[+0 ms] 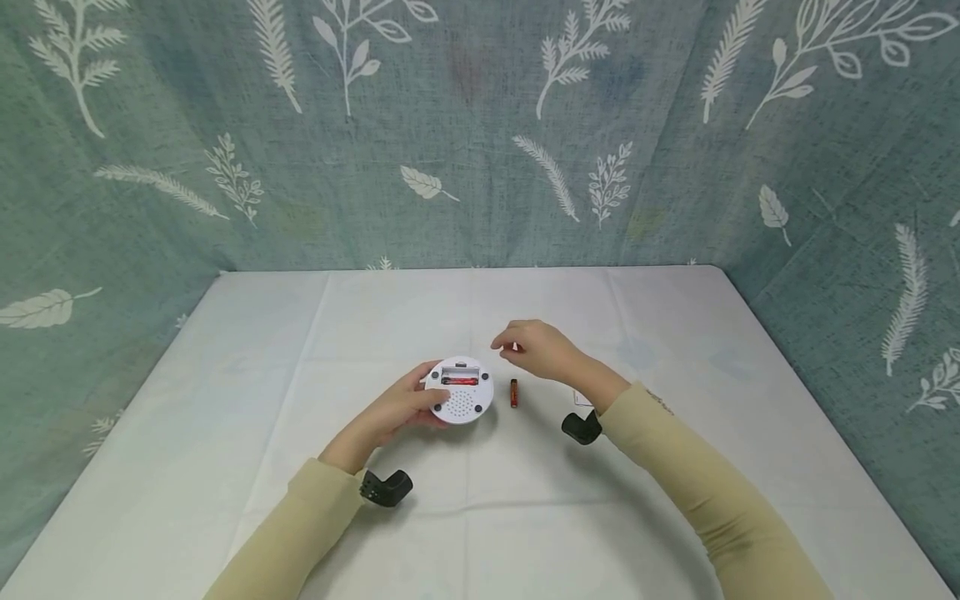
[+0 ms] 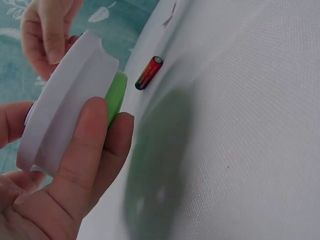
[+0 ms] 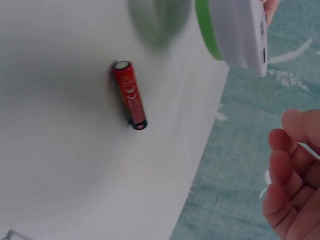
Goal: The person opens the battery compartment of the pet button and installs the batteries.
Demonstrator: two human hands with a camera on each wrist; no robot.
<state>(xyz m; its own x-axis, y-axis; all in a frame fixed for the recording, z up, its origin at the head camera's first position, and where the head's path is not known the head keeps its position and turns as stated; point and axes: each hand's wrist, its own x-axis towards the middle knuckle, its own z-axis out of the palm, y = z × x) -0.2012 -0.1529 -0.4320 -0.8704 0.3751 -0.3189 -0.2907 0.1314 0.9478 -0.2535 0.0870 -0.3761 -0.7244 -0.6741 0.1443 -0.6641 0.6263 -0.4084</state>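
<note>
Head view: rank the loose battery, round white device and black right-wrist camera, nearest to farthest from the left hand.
1. Round white device: held in the left hand.
2. Loose battery: on the table, right of the device.
3. Black right-wrist camera: farther right, beyond the battery.

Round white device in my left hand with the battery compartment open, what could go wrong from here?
The loose red battery lies on its side on the white tablecloth, so a brush from the right hand might roll it away. The battery compartment is uncovered, so the seated battery could drop out if the left hand tips the round white device over.
</note>
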